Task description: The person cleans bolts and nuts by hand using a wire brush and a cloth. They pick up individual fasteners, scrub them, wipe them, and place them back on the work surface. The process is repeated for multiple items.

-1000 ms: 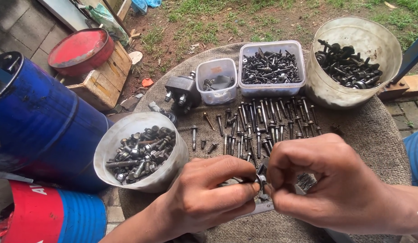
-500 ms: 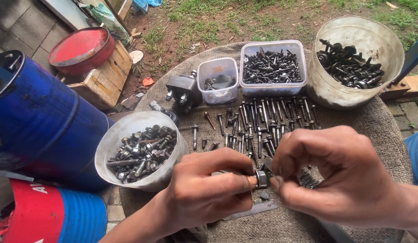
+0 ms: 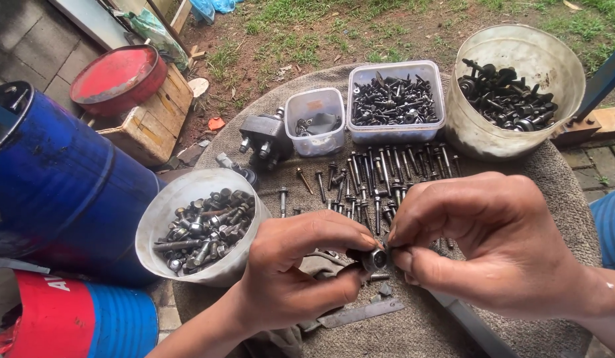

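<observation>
we are outdoors, over a round table point(image 3: 572, 199) covered in coarse grey-brown cloth, with bare soil and patchy grass beyond it and grey paving at the left. on the cloth we count four containers: a white plastic tub point(image 3: 163, 219) at the left edge full of grey bolts, a small clear square box point(image 3: 314, 105) holding a few bits, a larger clear rectangular box point(image 3: 358, 123) heaped with dark screws, and a big round translucent bucket point(image 3: 539, 53) at the far right with dark bolts and nuts inside. between the boxes and our hands lies a row of loose bolts point(image 3: 367, 179), too many to count, mostly lined up with their shanks pointing towards us. a dark metal part point(image 3: 268, 136) sits beside the small box, and a flat metal strip point(image 3: 357, 313) lies just below our hands. off the table at the left we see two barrels, a blue drum point(image 3: 49, 179) and a red and blue drum point(image 3: 69, 318) with white lettering, plus a red round lid point(image 3: 115, 76) resting on a wooden crate point(image 3: 155, 129). our left hand point(image 3: 287, 278) pinches a small bolt with a nut point(image 3: 374, 258) between thumb and forefinger, low over the near middle of the table. our right hand point(image 3: 500, 245) closes its fingertips on the same piece from the other side.
</observation>
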